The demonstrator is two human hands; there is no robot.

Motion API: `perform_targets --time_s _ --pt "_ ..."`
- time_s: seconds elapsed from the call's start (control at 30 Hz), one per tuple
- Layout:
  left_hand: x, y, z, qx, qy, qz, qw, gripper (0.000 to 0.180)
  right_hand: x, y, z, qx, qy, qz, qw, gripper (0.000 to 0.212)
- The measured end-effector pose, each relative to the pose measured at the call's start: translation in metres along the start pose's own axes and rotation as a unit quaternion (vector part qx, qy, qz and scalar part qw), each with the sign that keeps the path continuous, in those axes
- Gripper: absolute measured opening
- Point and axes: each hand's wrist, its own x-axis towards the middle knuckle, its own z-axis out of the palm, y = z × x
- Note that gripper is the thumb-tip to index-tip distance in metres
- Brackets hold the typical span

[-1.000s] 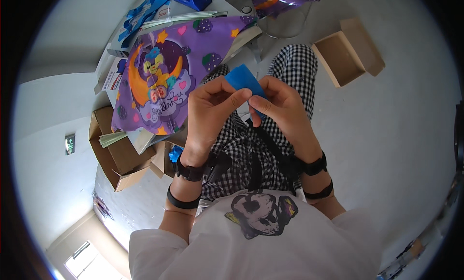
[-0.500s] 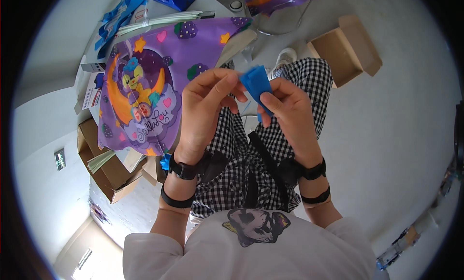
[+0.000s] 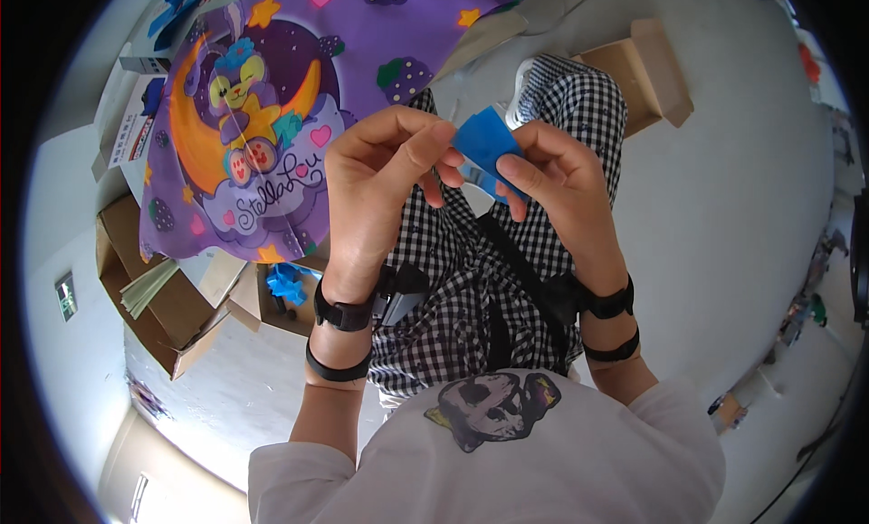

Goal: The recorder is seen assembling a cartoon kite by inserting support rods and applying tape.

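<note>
A folded blue strip (image 3: 489,140) of thin, flat material is held up above my lap. My right hand (image 3: 563,182) pinches its right side between thumb and fingers, and a loose blue fold hangs below. At the strip's upper left edge, my left hand (image 3: 387,166) has thumb and forefinger closed together on the corner. The exact grip there is partly hidden by the fingertips. Left of my hands lies a large purple sheet (image 3: 362,53) printed with a cartoon rabbit, a moon, stars and berries.
An open cardboard box (image 3: 625,80) stands on the floor beyond my right knee. On the left, another cardboard box (image 3: 154,298) holds pale strips, beside a box with a blue ribbon bundle (image 3: 286,284). More blue ribbon (image 3: 181,6) lies at the far left.
The view has shifted, so the purple sheet appears larger and farther left. The blue strip now shows a broader flat face, with both hands still at it.
</note>
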Motion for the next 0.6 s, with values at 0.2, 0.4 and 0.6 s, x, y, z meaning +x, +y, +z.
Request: perform_targets --time_s 0.2,0.4,0.6 --pt "-0.012 0.002 -0.015 -0.038 0.013 0.01 0.999 0.013 -0.003 0.0 0.016 -0.025 0.003 0.014 1.0 0.015" --pt "-0.018 0.0 -0.015 -0.028 0.008 0.023 0.999 0.016 -0.011 -0.004 0.024 -0.045 0.012 0.026 0.999 0.015" --pt "-0.022 0.002 -0.011 0.032 0.011 0.049 0.998 0.022 -0.019 -0.01 0.028 -0.074 0.013 0.058 0.995 0.018"
